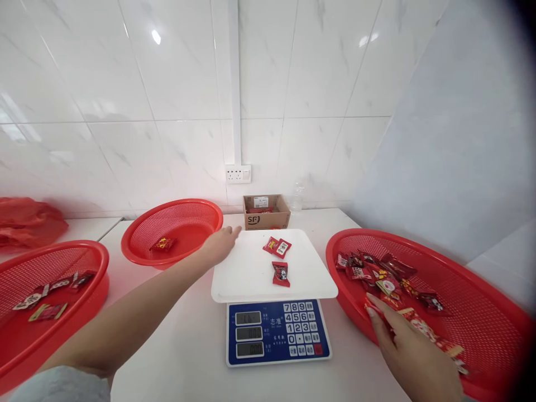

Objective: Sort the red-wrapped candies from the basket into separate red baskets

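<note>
Nearest, the right hand lies low at the right, fingers loosely spread, reaching over the near rim of the right basket. Its fingertips touch the wrapped sweets piled inside; whether it pinches one I cannot tell.

In the middle of the table stands a scale with a blue keypad front and three small displays. Its white tray carries three red sweet packets, two close together toward the back and one nearer the front.

At the left edge sits a second red basket with a few packets in it.

Further out, the left hand stretches across, open and flat, fingers together, resting at the tray's far left corner and holding nothing. Just beyond it is a third red basket with a single packet inside.

At the back, against the tiled wall, stands a small cardboard box, with a wall socket above it. A red plastic bag lies far left.
</note>
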